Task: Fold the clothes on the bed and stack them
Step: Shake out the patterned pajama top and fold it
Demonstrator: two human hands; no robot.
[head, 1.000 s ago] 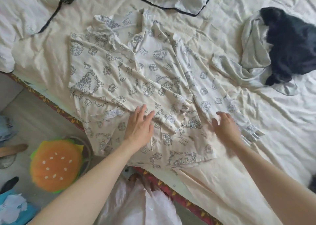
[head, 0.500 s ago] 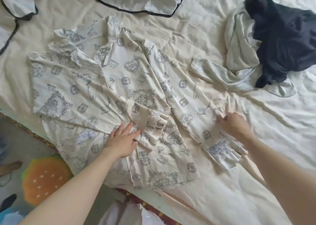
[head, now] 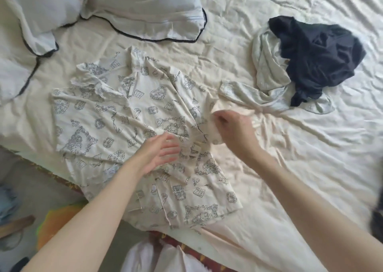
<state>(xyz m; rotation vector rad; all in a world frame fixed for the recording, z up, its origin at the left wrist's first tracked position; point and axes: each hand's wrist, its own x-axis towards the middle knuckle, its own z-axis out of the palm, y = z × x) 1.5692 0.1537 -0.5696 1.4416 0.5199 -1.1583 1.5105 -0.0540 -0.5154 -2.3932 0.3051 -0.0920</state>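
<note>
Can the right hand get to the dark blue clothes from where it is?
Probably yes. The right hand is pinching the patterned shirt, so it would have to let go first. Only bare sheet and a pale garment lie between it and the dark blue clothes.

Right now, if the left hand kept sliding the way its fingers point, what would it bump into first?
Probably the right hand, which pinches a fold of the printed shirt. The left hand points right across the shirt toward it; only rumpled shirt cloth lies between. Depth is blurred, so it might pass beneath.

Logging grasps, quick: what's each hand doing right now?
Left hand: open, fingers straight over the cream printed pajama shirt.
Right hand: pinching the shirt's sleeve.
</note>
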